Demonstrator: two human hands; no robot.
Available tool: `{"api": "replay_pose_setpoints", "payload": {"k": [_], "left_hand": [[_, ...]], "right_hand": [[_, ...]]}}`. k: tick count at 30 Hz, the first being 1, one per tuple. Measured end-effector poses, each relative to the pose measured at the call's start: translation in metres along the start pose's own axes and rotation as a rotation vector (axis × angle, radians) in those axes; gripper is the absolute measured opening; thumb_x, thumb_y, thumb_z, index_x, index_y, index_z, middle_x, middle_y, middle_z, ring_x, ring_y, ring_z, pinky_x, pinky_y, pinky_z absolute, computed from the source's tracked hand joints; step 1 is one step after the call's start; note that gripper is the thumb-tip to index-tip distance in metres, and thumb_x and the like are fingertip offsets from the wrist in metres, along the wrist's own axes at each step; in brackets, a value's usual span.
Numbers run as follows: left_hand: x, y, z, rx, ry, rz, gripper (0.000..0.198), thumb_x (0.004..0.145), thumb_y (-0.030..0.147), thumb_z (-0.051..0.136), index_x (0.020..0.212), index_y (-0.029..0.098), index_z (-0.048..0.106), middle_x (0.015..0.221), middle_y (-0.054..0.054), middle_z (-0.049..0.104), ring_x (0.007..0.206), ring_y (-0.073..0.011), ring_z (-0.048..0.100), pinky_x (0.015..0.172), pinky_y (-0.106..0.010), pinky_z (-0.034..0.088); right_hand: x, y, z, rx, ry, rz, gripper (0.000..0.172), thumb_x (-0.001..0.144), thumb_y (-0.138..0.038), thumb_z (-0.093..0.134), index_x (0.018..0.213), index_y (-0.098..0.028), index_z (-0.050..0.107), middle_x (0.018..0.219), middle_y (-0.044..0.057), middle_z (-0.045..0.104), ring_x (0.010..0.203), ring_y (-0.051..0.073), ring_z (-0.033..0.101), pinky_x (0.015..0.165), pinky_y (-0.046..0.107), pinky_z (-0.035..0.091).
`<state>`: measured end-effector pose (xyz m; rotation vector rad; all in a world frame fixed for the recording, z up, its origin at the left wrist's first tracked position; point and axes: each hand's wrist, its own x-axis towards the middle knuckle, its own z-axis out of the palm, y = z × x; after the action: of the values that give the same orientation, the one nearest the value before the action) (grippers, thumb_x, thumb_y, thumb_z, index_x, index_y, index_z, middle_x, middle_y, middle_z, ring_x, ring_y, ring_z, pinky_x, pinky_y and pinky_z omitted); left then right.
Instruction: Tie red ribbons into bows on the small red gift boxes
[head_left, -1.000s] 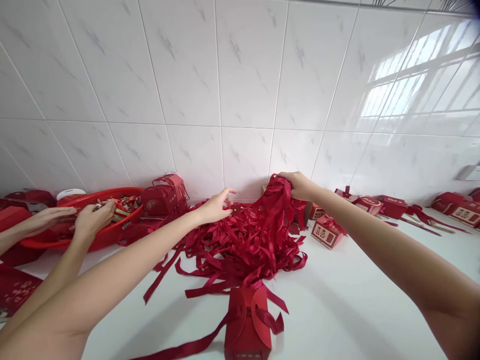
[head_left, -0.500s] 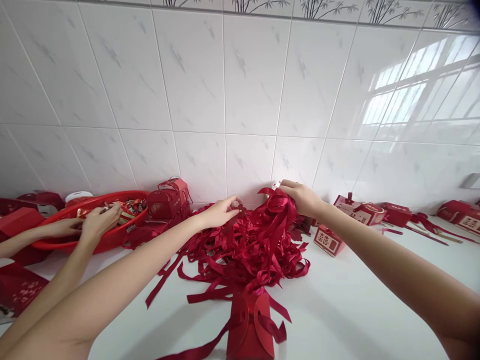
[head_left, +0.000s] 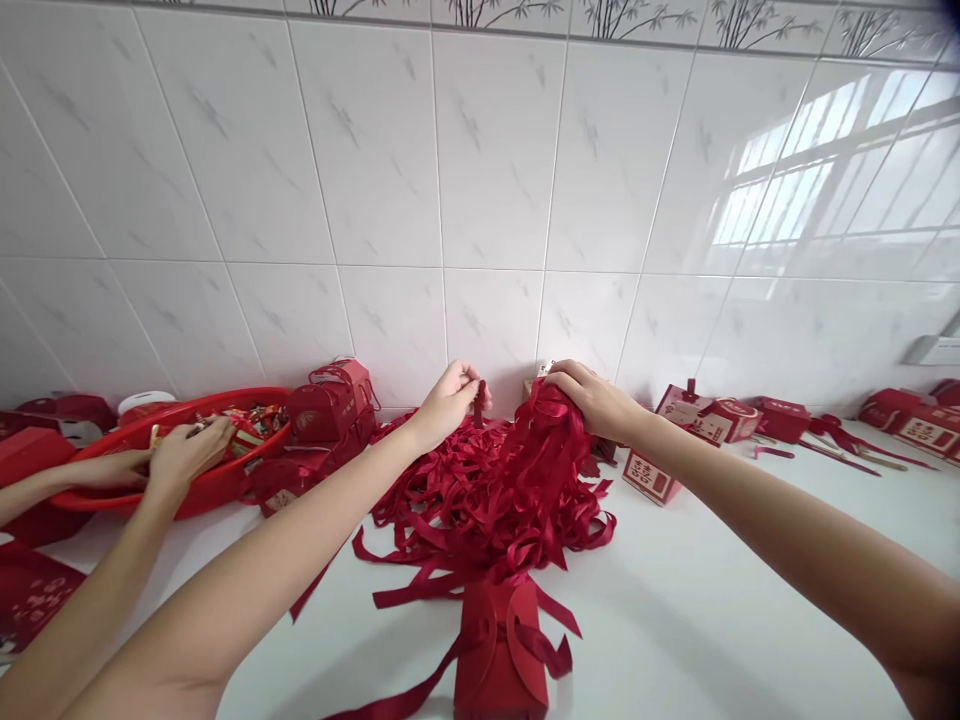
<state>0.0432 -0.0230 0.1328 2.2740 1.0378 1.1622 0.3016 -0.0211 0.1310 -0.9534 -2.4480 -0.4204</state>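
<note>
A heap of dark red ribbons [head_left: 465, 490] lies on the white table against the tiled wall. My left hand [head_left: 450, 400] is closed above the heap's back edge, pinching the end of a red ribbon [head_left: 481, 400]. To its right, my right hand [head_left: 589, 400] wraps round a raised bunch of red ribbons [head_left: 551, 430] that hangs down into the heap. Nearest to me, in front of the heap, stands a red box [head_left: 500, 655] with rounded flaps and a ribbon across it.
At the left, another person's hands [head_left: 187, 455] reach into a red basin [head_left: 214, 495] of wrapped sweets. Red boxes [head_left: 330, 405] stand beside it. More boxes [head_left: 651, 478] and loose ribbons [head_left: 847, 440] lie at the right on the table [head_left: 720, 600].
My left hand has risen a little above the heap, with a ribbon end between its fingers. My right hand keeps its bunch in nearly the same place. The view has shifted slightly.
</note>
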Motion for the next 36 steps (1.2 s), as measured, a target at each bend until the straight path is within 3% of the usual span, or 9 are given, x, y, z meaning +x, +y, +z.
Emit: {"api": "replay_pose_setpoints", "payload": {"k": [3, 6, 8, 13, 20, 27, 32, 36], "left_hand": [[-0.004, 0.025, 0.006, 0.026, 0.002, 0.085, 0.016, 0.092, 0.025, 0.038, 0.105, 0.022, 0.046, 0.079, 0.000, 0.055, 0.067, -0.0142, 0.054, 0.069, -0.031, 0.048], [-0.008, 0.044, 0.017, 0.262, -0.035, 0.275, 0.025, 0.083, 0.031, 0.060, 0.105, 0.021, 0.056, 0.088, -0.003, 0.057, 0.081, -0.0188, 0.054, 0.078, -0.034, 0.047], [-0.008, 0.048, 0.024, 0.403, -0.041, 0.329, 0.028, 0.079, 0.032, 0.065, 0.104, 0.020, 0.060, 0.093, -0.005, 0.058, 0.088, -0.0221, 0.055, 0.078, -0.036, 0.048], [-0.003, 0.036, 0.026, 0.328, 0.013, 0.273, 0.009, 0.080, 0.027, 0.066, 0.087, 0.021, 0.067, 0.088, -0.003, 0.059, 0.083, -0.0189, 0.057, 0.074, -0.031, 0.048], [0.002, 0.014, 0.004, 0.264, -0.020, 0.200, 0.014, 0.078, 0.033, 0.068, 0.082, 0.021, 0.066, 0.085, -0.001, 0.064, 0.075, -0.0158, 0.057, 0.069, -0.028, 0.046], [-0.008, 0.008, -0.009, 0.310, -0.065, 0.212, 0.009, 0.075, 0.025, 0.066, 0.075, 0.020, 0.058, 0.083, 0.000, 0.064, 0.076, -0.0161, 0.055, 0.071, -0.028, 0.043], [-0.014, 0.001, -0.024, 0.303, -0.147, 0.175, 0.021, 0.074, 0.036, 0.070, 0.072, 0.020, 0.057, 0.072, 0.003, 0.059, 0.064, -0.0125, 0.051, 0.062, -0.024, 0.042], [-0.013, -0.007, -0.033, 0.300, -0.141, 0.166, 0.024, 0.072, 0.038, 0.071, 0.070, 0.019, 0.057, 0.081, 0.000, 0.058, 0.067, -0.0125, 0.051, 0.063, -0.024, 0.043]], "right_hand": [[-0.002, -0.002, 0.004, 0.051, 0.033, -0.008, 0.039, 0.088, -0.015, 0.048, 0.126, -0.018, 0.042, 0.124, 0.017, 0.049, 0.111, 0.029, 0.052, 0.085, 0.043, 0.050], [0.002, -0.010, 0.008, 0.110, 0.089, -0.055, 0.036, 0.088, -0.018, 0.052, 0.123, -0.017, 0.042, 0.117, 0.017, 0.052, 0.105, 0.029, 0.055, 0.083, 0.044, 0.050], [0.005, -0.018, 0.010, 0.135, 0.109, -0.069, 0.033, 0.087, -0.018, 0.053, 0.119, -0.016, 0.044, 0.111, 0.016, 0.053, 0.099, 0.028, 0.056, 0.080, 0.042, 0.051], [0.005, -0.029, 0.006, 0.150, 0.026, -0.013, 0.032, 0.083, -0.014, 0.055, 0.114, -0.013, 0.048, 0.109, 0.017, 0.054, 0.095, 0.027, 0.057, 0.075, 0.038, 0.050], [-0.001, -0.027, 0.000, 0.143, -0.062, 0.036, 0.024, 0.083, -0.013, 0.054, 0.106, -0.013, 0.058, 0.099, 0.014, 0.061, 0.078, 0.022, 0.060, 0.065, 0.031, 0.047], [-0.004, -0.024, 0.001, 0.177, -0.097, 0.059, 0.027, 0.084, -0.013, 0.052, 0.110, -0.012, 0.060, 0.103, 0.014, 0.063, 0.088, 0.024, 0.061, 0.074, 0.032, 0.048], [-0.006, -0.020, 0.003, 0.175, -0.153, 0.104, 0.031, 0.084, -0.012, 0.052, 0.114, -0.015, 0.060, 0.108, 0.014, 0.063, 0.096, 0.025, 0.061, 0.079, 0.035, 0.048], [-0.008, -0.006, 0.018, 0.149, -0.237, 0.191, 0.042, 0.079, -0.010, 0.058, 0.120, -0.017, 0.060, 0.119, 0.018, 0.058, 0.108, 0.030, 0.058, 0.088, 0.043, 0.048]]}}
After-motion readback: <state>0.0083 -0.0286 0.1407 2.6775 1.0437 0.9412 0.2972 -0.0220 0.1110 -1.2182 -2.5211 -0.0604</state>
